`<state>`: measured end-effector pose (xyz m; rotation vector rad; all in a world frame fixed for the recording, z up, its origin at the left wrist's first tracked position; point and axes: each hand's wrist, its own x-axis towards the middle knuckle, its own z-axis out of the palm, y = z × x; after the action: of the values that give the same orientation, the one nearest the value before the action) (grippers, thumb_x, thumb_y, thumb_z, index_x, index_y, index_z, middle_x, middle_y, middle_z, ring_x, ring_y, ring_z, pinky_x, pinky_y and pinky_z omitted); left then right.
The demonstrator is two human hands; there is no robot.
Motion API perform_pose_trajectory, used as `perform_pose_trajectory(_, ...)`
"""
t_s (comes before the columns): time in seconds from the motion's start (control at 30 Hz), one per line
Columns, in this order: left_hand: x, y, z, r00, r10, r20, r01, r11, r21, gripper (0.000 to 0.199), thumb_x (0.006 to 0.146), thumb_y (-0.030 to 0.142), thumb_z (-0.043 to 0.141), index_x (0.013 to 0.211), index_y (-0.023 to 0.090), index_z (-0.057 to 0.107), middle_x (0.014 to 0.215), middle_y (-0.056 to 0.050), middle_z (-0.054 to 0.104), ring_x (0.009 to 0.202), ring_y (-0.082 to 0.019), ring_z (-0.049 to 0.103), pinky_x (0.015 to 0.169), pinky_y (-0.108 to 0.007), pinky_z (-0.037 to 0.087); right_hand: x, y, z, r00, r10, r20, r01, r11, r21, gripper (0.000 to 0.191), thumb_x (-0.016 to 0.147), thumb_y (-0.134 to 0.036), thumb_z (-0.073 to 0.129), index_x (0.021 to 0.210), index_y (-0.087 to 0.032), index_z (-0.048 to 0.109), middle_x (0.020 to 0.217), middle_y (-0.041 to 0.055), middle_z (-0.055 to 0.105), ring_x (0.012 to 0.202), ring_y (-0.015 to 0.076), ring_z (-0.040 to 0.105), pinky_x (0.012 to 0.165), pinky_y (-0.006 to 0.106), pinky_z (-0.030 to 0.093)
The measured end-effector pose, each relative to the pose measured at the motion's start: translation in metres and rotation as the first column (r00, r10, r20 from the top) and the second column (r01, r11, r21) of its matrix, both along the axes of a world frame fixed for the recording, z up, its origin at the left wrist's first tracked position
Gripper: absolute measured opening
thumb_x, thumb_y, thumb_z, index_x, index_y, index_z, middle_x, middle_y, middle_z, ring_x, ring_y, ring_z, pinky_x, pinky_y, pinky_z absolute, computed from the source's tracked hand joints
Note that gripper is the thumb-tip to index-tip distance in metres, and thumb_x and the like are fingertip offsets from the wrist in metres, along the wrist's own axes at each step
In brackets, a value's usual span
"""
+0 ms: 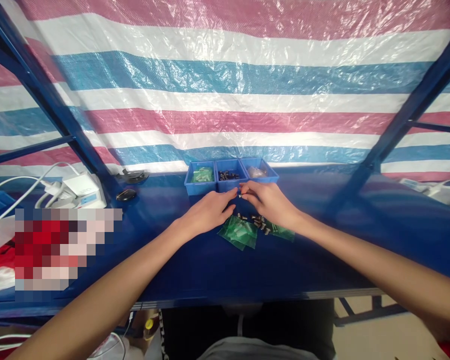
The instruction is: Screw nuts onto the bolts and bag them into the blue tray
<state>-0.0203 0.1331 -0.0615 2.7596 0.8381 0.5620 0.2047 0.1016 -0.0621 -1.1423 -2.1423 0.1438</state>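
My right hand (pixel 272 202) pinches a small shiny piece (pixel 240 195) between thumb and fingers; it is too small to name surely. My left hand (pixel 208 211) reaches in from the other side, index finger stretched beside that piece and thumb held apart from it. Below the hands lie small green plastic bags (pixel 240 232), and another green bag (pixel 283 232) is partly under my right hand. Several small metal cylindrical parts (pixel 261 224) are heaped between the bags. Just beyond my fingers stand three blue bins, the middle one (pixel 230 186) holding small dark parts.
The left bin (pixel 200 188) contains green bags, the right bin (pixel 273 177) clear plastic ones. Left on the blue table (pixel 195 272) are a black mouse-like object (pixel 126 195), a white power strip (pixel 92 192) and cables. Blue frame posts flank a striped plastic sheet (pixel 232 75) behind.
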Motion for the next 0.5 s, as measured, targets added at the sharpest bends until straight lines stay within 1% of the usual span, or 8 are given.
perform_pose_trajectory(0.07,0.0011,-0.001,0.0014,1.0,0.014,-0.01,-0.013,0.998,0.066,0.037,0.106,0.031,0.046,0.139,0.02,0.055,0.12,-0.009,0.074,0.113,-0.031,0.07,0.098,-0.045,0.054,-0.0015,-0.0016,0.0007,1.0,-0.001,-0.018,0.001,1.0,-0.009,0.015,0.102,-0.024,0.051,0.095,-0.02,0.063,0.094,0.0078,0.072,0.088,0.0242,0.071,0.074,0.033,0.049)
perform_pose_trajectory(0.13,0.0019,-0.0012,0.002,1.0,0.009,0.026,-0.011,0.994,0.107,0.031,0.106,0.031,0.046,0.132,0.02,0.061,0.118,-0.007,0.075,0.118,-0.03,0.068,0.103,-0.044,0.051,-0.0039,-0.0036,0.0024,0.999,-0.001,-0.043,0.0,1.0,-0.032,0.014,0.101,-0.024,0.052,0.094,-0.02,0.063,0.093,0.0081,0.072,0.094,0.0261,0.072,0.078,0.034,0.051)
perform_pose_trajectory(0.17,0.0021,-0.0013,0.0023,0.999,0.005,0.043,-0.009,0.994,0.108,0.029,0.106,0.031,0.047,0.128,0.021,0.063,0.117,-0.006,0.075,0.114,-0.029,0.069,0.1,-0.041,0.051,-0.0053,-0.0046,0.0033,0.998,-0.003,-0.055,0.0,0.999,-0.046,0.014,0.101,-0.024,0.053,0.094,-0.02,0.063,0.093,0.0083,0.073,0.098,0.0271,0.072,0.08,0.035,0.051)
perform_pose_trajectory(0.23,0.0024,-0.0022,0.0032,0.998,0.005,0.057,-0.01,0.996,0.093,0.027,0.106,0.033,0.048,0.124,0.02,0.064,0.11,-0.005,0.076,0.1,-0.025,0.073,0.085,-0.035,0.053,-0.0078,-0.0066,0.0049,0.997,-0.002,-0.08,-0.004,0.997,-0.073,0.013,0.1,-0.023,0.053,0.093,-0.02,0.063,0.094,0.009,0.074,0.108,0.0291,0.071,0.084,0.036,0.052)
perform_pose_trajectory(0.3,0.0029,-0.0041,0.0046,0.999,0.017,0.05,-0.022,0.995,0.101,0.026,0.106,0.035,0.048,0.119,0.02,0.065,0.101,-0.004,0.076,0.087,-0.022,0.072,0.07,-0.031,0.049,-0.0095,-0.0078,0.0053,0.994,0.006,-0.107,-0.016,0.995,-0.094,0.011,0.099,-0.022,0.054,0.092,-0.02,0.063,0.095,0.0091,0.074,0.118,0.0305,0.067,0.087,0.037,0.052)
perform_pose_trajectory(0.33,0.0032,-0.0052,0.0053,0.998,0.028,0.05,-0.034,0.992,0.119,0.026,0.106,0.036,0.048,0.117,0.02,0.065,0.098,-0.003,0.075,0.083,-0.021,0.071,0.066,-0.03,0.046,-0.01,-0.0082,0.0051,0.993,0.009,-0.12,-0.022,0.994,-0.103,0.011,0.099,-0.023,0.055,0.092,-0.02,0.063,0.095,0.0088,0.075,0.12,0.0307,0.067,0.087,0.037,0.052)
perform_pose_trajectory(0.4,0.0037,-0.0069,0.0062,0.997,0.056,0.061,-0.066,0.982,0.175,0.026,0.106,0.037,0.047,0.113,0.02,0.065,0.095,-0.002,0.074,0.08,-0.02,0.069,0.062,-0.029,0.041,-0.0103,-0.0083,0.0044,0.991,0.012,-0.136,-0.029,0.993,-0.118,0.011,0.099,-0.024,0.055,0.092,-0.021,0.063,0.096,0.0081,0.075,0.113,0.03,0.07,0.086,0.038,0.053)
perform_pose_trajectory(0.5,0.0038,-0.007,0.0057,0.993,0.09,0.073,-0.105,0.969,0.222,0.024,0.106,0.036,0.048,0.109,0.02,0.066,0.094,-0.001,0.072,0.077,-0.018,0.067,0.06,-0.028,0.038,-0.0104,-0.0081,0.0043,0.988,0.01,-0.153,-0.031,0.99,-0.138,0.012,0.099,-0.026,0.055,0.095,-0.02,0.064,0.1,0.0077,0.076,0.095,0.0268,0.074,0.081,0.039,0.056)
